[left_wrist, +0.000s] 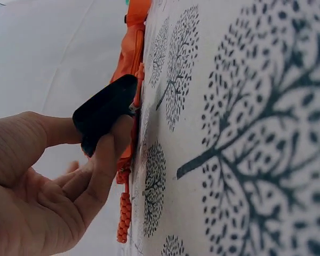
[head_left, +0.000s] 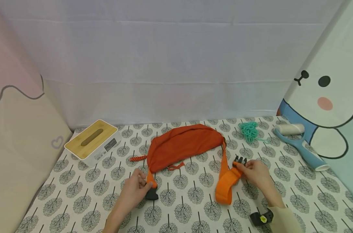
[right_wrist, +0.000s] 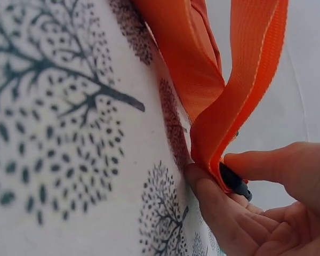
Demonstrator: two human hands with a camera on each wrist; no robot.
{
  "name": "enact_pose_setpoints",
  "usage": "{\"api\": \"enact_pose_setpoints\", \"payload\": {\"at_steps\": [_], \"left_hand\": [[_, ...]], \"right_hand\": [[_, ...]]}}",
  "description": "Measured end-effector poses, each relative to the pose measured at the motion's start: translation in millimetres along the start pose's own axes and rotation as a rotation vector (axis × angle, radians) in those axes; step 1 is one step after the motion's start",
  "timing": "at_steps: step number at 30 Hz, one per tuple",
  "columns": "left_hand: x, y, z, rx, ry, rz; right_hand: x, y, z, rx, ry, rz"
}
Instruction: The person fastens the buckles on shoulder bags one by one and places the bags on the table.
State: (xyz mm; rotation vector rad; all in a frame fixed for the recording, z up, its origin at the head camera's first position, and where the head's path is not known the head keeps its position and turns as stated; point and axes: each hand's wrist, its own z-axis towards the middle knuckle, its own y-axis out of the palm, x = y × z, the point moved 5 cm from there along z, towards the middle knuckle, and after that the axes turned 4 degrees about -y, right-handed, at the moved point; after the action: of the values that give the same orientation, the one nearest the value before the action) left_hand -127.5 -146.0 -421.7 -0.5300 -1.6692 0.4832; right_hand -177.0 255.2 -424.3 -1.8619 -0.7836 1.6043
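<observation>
An orange-red waist bag (head_left: 185,147) lies across the middle of the table. At its left end, my left hand (head_left: 134,189) pinches the black buckle socket (head_left: 151,194) on a short orange strap; in the left wrist view the socket (left_wrist: 104,106) sits between thumb and fingers. My right hand (head_left: 256,173) pinches the other strap end by the black pronged buckle half (head_left: 239,160). The long orange strap (head_left: 224,191) hangs in a loop from that hand. In the right wrist view, the folded strap (right_wrist: 208,133) hides most of the pronged half (right_wrist: 236,184). The two buckle halves are apart.
A white tissue box (head_left: 92,144) with a wooden lid stands at the left. Toward the back right are a teal bundle of cord (head_left: 249,131), a white roll (head_left: 291,129) and a blue handle (head_left: 305,150). A tree-patterned cloth (head_left: 180,207) covers the table.
</observation>
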Motion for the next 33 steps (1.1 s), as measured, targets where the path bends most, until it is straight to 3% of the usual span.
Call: {"api": "enact_pose_setpoints", "payload": {"at_steps": [4,7,11,17,23,28,33], "left_hand": [[1.4,-1.6,0.3,0.000,0.033,-0.043],[2.6,-3.4,0.1,-0.011,0.091,-0.033],[2.9,-5.2,0.0,-0.076,0.151,-0.054],[0.3,-4.0,-0.4,-0.209,0.169,-0.093],[-1.2,-4.6,-0.9,-0.292,0.222,-0.083],[-3.5,-6.2,0.6,-0.309,0.215,-0.117],[-5.8,-6.2,4.8,-0.263,0.250,-0.162]], "right_hand": [[2,-2,-1.4,0.004,0.013,0.072],[5,-2,-1.1,0.009,0.018,0.124],[9,-2,-0.5,0.021,0.018,0.174],[8,-6,-3.2,0.034,0.040,0.223],[3,-11,-5.0,0.064,0.058,0.281],[-3,-13,-6.6,0.089,0.041,0.291],[-6,-14,-6.7,0.082,0.039,0.322]]}}
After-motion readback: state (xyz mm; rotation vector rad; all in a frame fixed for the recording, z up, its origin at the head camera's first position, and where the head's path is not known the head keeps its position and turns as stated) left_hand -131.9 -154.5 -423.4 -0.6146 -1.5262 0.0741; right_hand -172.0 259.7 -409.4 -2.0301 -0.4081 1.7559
